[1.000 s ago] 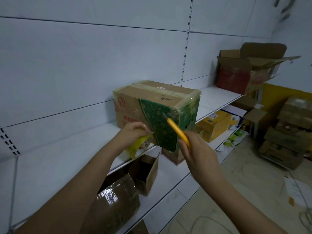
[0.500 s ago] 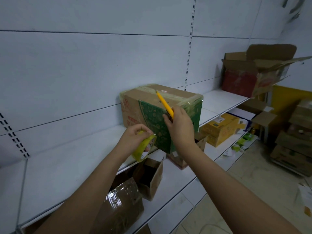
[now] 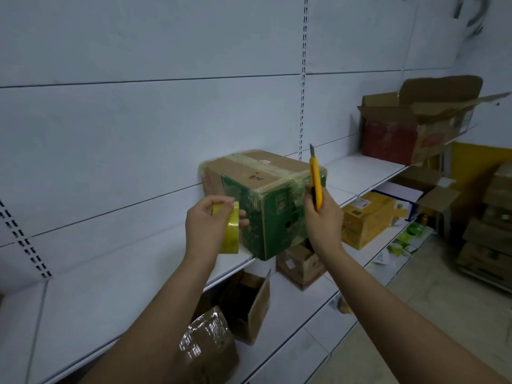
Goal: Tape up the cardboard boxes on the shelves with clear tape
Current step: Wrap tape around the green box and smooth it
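While your left hand [image 3: 206, 227] curls its fingers and thumb around the yellowish tape roll [image 3: 231, 231], holding it just beside the left face of the taped cardboard box [image 3: 263, 200], your right hand [image 3: 324, 221] grips a yellow utility knife [image 3: 315, 181] with fingers wrapped round its lower end, blade pointing up in front of the box's right edge. That box sits on the white upper shelf [image 3: 110, 273], its near corner overhanging the front lip, shiny tape crossing its top and sides. Farther right on the same shelf stands an open red-sided box [image 3: 410, 134].
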